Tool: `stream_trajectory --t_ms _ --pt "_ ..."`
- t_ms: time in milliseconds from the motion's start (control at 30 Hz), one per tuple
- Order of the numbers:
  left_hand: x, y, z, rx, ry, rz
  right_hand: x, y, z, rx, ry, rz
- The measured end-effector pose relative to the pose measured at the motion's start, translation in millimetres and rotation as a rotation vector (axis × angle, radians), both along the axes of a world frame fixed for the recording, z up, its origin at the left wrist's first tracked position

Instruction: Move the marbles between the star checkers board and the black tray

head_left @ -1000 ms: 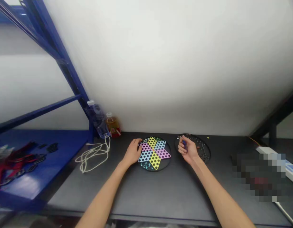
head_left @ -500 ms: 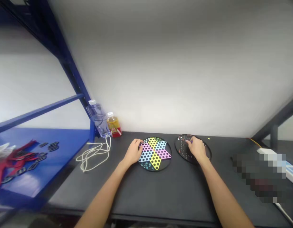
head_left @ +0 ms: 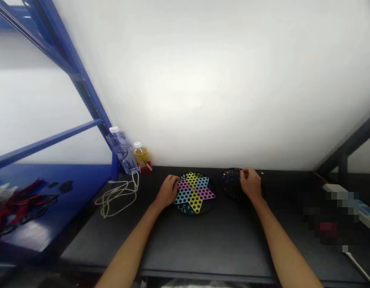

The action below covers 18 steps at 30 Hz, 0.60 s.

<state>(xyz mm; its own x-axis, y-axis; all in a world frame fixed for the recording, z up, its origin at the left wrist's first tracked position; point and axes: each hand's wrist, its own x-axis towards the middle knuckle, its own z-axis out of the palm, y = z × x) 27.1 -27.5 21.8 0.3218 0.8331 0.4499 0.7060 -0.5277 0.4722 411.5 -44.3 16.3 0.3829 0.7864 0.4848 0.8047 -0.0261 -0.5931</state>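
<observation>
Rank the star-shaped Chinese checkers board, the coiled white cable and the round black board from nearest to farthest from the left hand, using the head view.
1. Star-shaped Chinese checkers board: touching the left hand, on its right.
2. Coiled white cable: on the tabletop, left of the hand.
3. Round black board: farthest, beyond the star-shaped board on the right.

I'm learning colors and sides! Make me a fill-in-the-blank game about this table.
The left hand rests on a star-shaped Chinese checkers board with yellow, pink and ____ points.
The right hand is over a round board that is ____.
A white cable lies on the ____ side of the star board.

Answers: blue; black; left
</observation>
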Motion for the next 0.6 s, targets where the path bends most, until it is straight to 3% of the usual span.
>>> stream_trajectory --t_ms 200,400,600 --pt "-6 5 -5.3 -0.001 -0.021 -0.019 -37 -12 6.1 0.118 0.015 0.205" --pt "-11 8 -7.6 0.004 -0.012 -0.020 -84 -32 13.9 0.003 -0.059 0.510" --pt "-15 10 -8.8 0.009 -0.019 -0.012 -105 -43 16.8 -0.082 -0.117 0.606"
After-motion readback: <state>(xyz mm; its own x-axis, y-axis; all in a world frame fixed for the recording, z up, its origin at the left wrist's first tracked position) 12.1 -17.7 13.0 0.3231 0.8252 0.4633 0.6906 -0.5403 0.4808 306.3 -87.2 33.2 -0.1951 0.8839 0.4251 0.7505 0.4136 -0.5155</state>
